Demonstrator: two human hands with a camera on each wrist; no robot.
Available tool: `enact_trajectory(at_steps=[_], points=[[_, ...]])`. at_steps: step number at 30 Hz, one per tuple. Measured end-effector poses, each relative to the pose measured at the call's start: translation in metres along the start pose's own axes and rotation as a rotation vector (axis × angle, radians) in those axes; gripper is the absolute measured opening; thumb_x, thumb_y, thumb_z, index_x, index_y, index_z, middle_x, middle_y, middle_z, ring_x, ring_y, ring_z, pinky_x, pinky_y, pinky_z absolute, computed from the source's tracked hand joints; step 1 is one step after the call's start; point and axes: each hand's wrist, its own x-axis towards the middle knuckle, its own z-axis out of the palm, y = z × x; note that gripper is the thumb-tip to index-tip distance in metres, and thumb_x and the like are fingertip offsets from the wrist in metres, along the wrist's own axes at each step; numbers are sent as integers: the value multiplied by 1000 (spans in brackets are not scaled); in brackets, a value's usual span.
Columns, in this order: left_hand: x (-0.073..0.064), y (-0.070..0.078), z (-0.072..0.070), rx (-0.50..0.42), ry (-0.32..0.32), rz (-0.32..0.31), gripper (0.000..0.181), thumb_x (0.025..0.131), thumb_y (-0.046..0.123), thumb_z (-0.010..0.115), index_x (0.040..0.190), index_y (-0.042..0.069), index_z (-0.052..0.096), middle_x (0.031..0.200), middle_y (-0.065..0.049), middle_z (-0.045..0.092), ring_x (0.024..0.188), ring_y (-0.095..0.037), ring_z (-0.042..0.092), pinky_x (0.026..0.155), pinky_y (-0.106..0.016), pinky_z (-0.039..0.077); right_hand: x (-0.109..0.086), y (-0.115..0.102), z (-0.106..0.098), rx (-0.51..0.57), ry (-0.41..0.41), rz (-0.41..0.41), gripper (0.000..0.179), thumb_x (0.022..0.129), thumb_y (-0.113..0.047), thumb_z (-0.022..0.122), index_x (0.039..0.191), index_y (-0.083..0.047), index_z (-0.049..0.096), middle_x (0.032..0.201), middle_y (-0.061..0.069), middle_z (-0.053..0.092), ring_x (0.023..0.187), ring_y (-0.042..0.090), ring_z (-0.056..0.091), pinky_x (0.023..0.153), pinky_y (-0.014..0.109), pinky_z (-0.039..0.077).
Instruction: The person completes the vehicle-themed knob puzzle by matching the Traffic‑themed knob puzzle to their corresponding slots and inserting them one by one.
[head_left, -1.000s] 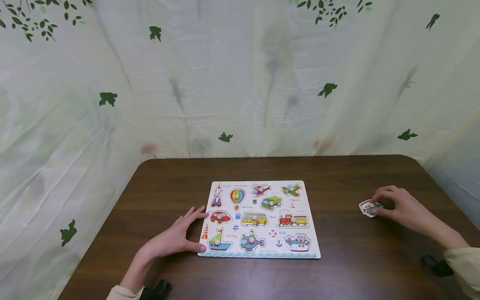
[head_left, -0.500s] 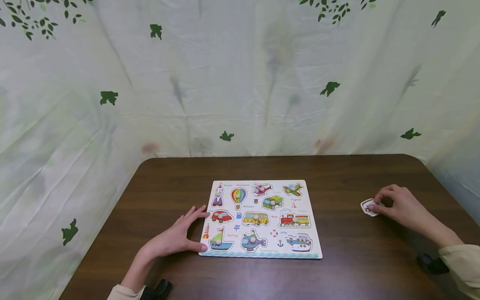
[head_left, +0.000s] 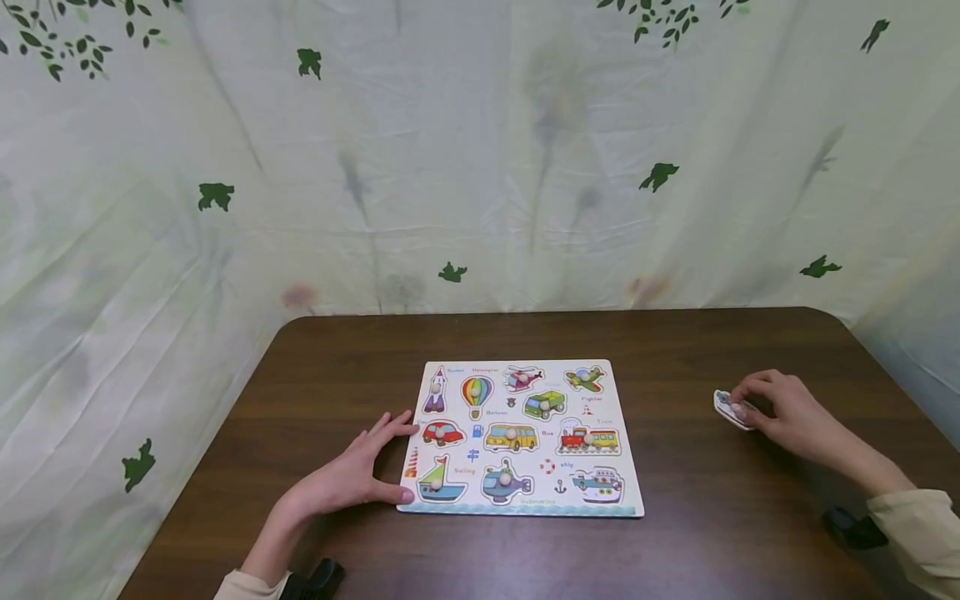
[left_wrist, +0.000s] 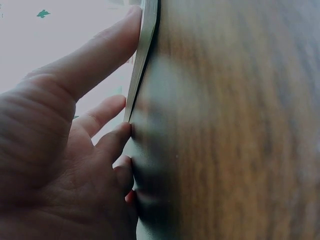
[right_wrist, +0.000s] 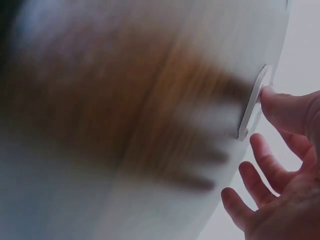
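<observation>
A white wooden puzzle board (head_left: pixel 632 492) lies flat on the table, showing pictures of vehicles. My left hand (head_left: pixel 348 475) rests at its left edge, with spread fingers and thumb touching the side; the left wrist view shows the thumb (left_wrist: pixel 107 50) against the board's edge (left_wrist: pixel 142 55). Well right of the board, my right hand (head_left: pixel 791 417) pinches a small white-bordered puzzle piece (head_left: pixel 723 407) by thumb and fingers. In the right wrist view the piece (right_wrist: pixel 251 107) stands tilted, its edge towards the camera. Fingers partly cover its picture. The ship (head_left: pixel 597 485) on the board shows no knob.
The brown wooden table (head_left: pixel 517 558) has rounded far corners. Behind it hangs a pale curtain (head_left: pixel 480 167) with green leaf prints, which also runs along the left side. Most other vehicle pictures, such as the yellow bus (head_left: pixel 512 437), carry a round knob.
My right hand has moved slightly left with the puzzle piece, which has turned and tilted in the fingers. The left hand stays at the board's edge.
</observation>
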Motion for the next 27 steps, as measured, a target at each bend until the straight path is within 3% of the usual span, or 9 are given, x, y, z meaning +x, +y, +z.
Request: enact_trajectory(at_steps=[16, 27], points=[[1, -2, 0, 10, -6, -7, 84, 73, 46, 84, 143, 19, 47, 161, -9, 23, 148, -39, 2, 112, -65, 3, 10, -29, 13, -22, 52, -157, 28, 82, 6, 73, 93, -17, 63, 109, 13, 56, 102, 39, 45, 83, 58, 36], [1, -2, 0, -1, -7, -18, 85, 72, 46, 85, 143, 19, 47, 161, -8, 23, 148, -39, 1, 111, -68, 3, 12, -62, 30, -13, 152, -323, 36, 77, 7, 77, 94, -21, 62, 108, 1, 55, 101, 25, 47, 82, 43, 36]])
